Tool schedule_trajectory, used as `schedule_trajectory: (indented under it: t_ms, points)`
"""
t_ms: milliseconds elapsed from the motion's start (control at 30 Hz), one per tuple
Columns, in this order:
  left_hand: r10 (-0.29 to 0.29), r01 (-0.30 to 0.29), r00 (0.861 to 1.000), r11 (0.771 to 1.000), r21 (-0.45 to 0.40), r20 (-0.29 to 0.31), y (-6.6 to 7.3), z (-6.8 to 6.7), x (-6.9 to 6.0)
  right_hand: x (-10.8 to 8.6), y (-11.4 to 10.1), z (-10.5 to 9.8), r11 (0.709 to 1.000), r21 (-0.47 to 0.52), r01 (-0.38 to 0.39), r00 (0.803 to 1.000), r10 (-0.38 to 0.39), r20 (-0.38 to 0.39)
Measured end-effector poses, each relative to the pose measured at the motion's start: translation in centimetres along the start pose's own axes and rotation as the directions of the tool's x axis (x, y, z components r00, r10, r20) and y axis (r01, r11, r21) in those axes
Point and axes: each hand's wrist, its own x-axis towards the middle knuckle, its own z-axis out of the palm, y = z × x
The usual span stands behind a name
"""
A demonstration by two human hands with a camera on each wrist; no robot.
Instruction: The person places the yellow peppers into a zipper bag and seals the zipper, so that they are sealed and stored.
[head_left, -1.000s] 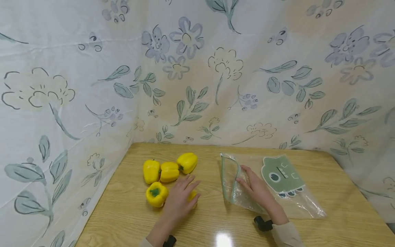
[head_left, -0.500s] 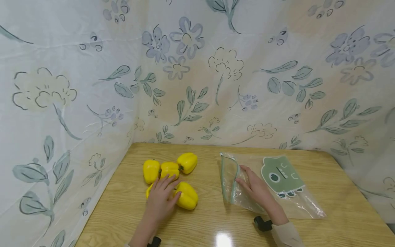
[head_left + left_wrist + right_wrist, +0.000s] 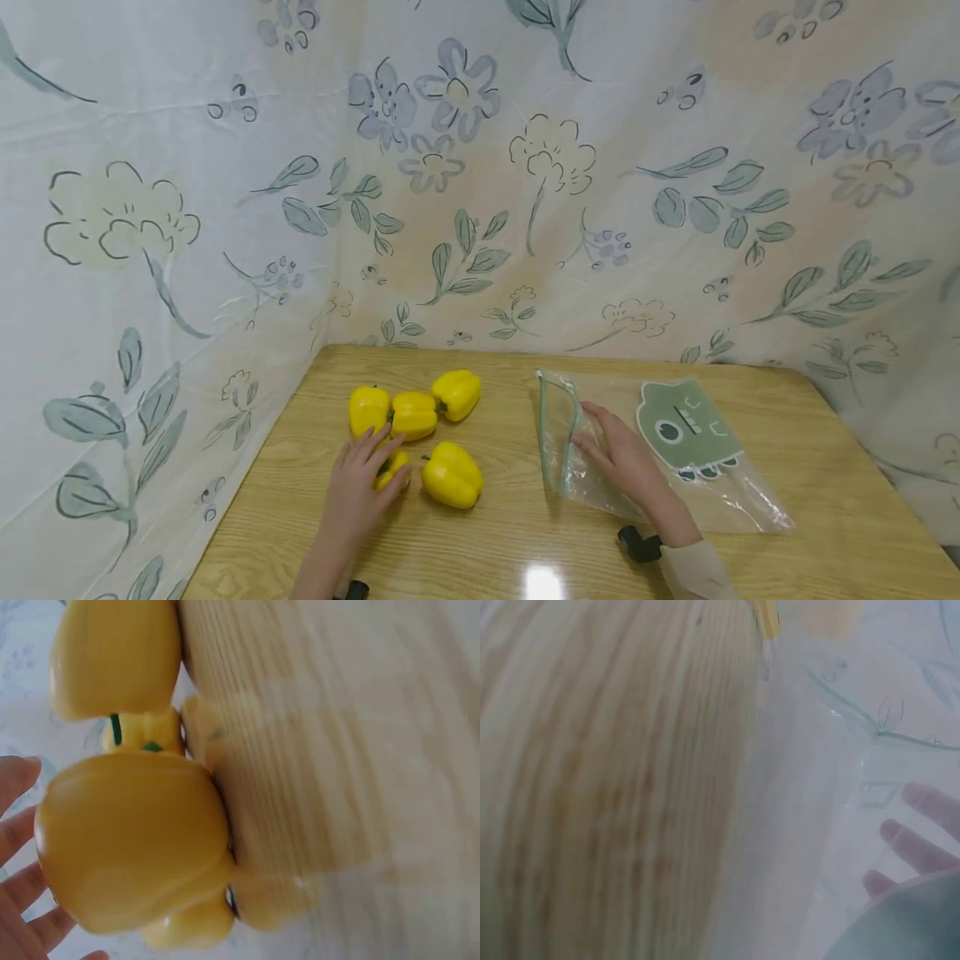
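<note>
Left grip (image 3: 355,492) is spread wide over the near-left yellow pepper (image 3: 394,461); from where I stand, I can't tell how firmly it touches. Over to the right, the right grip (image 3: 622,454) holds the mouth of a clear bag (image 3: 720,500) with a green print (image 3: 690,429), lying on the worktop (image 3: 517,542). Another yellow pepper (image 3: 453,475) sits between the hands, three more yellow peppers (image 3: 414,415) farther back on the left
</note>
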Motion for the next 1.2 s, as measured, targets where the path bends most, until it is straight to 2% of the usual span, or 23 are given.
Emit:
schedule_trajectory:
  t_ms: [200,500,833,967,1100,1200]
  points:
    - [-0.023,0.023,1.000,0.999,-0.038,-0.004,-0.9,-0.3,-0.3,0.0,0.2,0.1,0.999,0.041,-0.009,1.000,0.009,-0.005]
    - [-0.041,0.042,0.999,0.998,-0.046,0.025,-1.1,-0.5,-0.6,0.2,0.4,0.7,0.996,-0.046,0.080,0.996,-0.082,-0.032]
    - [-0.063,0.066,0.997,0.996,-0.060,0.052,-1.1,-0.5,-0.8,0.1,0.0,1.1,0.993,-0.113,0.043,0.999,-0.039,0.036]
    - [-0.096,0.102,0.991,0.992,-0.074,0.091,-1.2,-0.5,-0.9,0.0,-0.2,1.1,0.993,-0.113,0.040,0.998,-0.034,0.048]
    - [-0.142,0.161,0.976,0.982,-0.103,0.165,-1.3,-0.7,-1.0,-0.1,-0.1,1.2,0.992,-0.118,0.039,0.998,-0.032,0.059]
    - [-0.151,0.180,0.965,0.976,-0.121,0.215,-1.5,-0.8,-1.1,-0.2,-0.1,1.3,0.993,-0.111,0.037,0.998,-0.030,0.062]
